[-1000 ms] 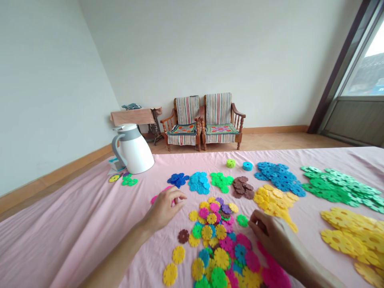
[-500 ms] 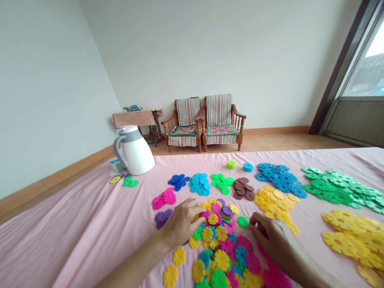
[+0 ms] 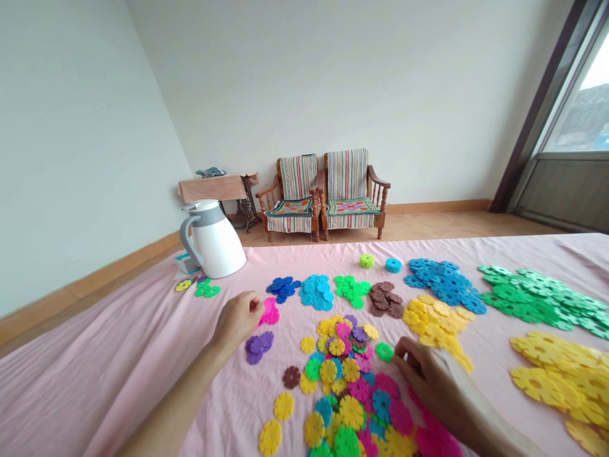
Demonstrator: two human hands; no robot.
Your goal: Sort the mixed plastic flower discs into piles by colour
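My left hand (image 3: 236, 318) hovers with curled fingers over the small pile of pink snowflake discs (image 3: 270, 312), pinching at what looks like a pink disc; the grip is partly hidden. Just below it lies a small purple pile (image 3: 258, 345). My right hand (image 3: 435, 379) rests with bent fingers at the right edge of the mixed pile of coloured discs (image 3: 349, 387), close to a lone green disc (image 3: 384, 351); whether it holds anything is hidden.
Sorted piles lie on the pink cloth (image 3: 118, 374): dark blue (image 3: 282, 286), cyan (image 3: 316, 291), green (image 3: 351, 289), brown (image 3: 386, 299), yellow (image 3: 436, 318), blue (image 3: 445, 280), large green (image 3: 535, 297) and yellow (image 3: 566, 371). A white jug (image 3: 212, 238) stands far left.
My left hand went from the pink pile to the mixed pile, then back up-left to the pink pile. My right hand has barely moved.
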